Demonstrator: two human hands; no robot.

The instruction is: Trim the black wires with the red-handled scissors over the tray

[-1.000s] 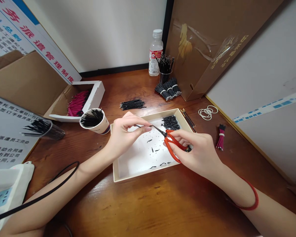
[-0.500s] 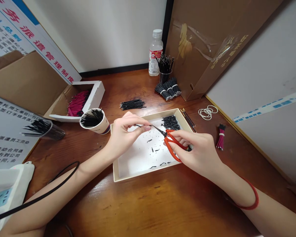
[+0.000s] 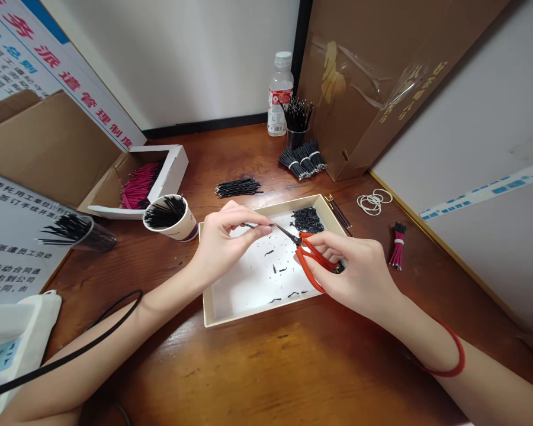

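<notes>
Grasping the black-bladed metal scissors with red handles (image 3: 297,241) in the right hand (image 3: 359,264), curled round the grips and aiming the blades toward ten o'clock, right up to the left fingertips. Pinching a thin black strand (image 3: 249,226) between thumb and forefinger of the left hand (image 3: 224,234). Cannot tell whether blades and strand touch. Working both over a shallow cream rectangular tray with a white floor (image 3: 240,287), strewn with tiny dark scraps and holding a heap of short black pieces (image 3: 306,220) at two o'clock inside.

Counting from the tray's centre, can see on the brown wooden surface (image 3: 257,367): at ten, a white paper cup full of black strands (image 3: 181,229); at eleven, a loose pile of black strands (image 3: 238,187); at one, banded black bundles (image 3: 302,161); at two, white rubber bands (image 3: 372,203); at three, a banded pink-and-black bundle (image 3: 397,247).
</notes>
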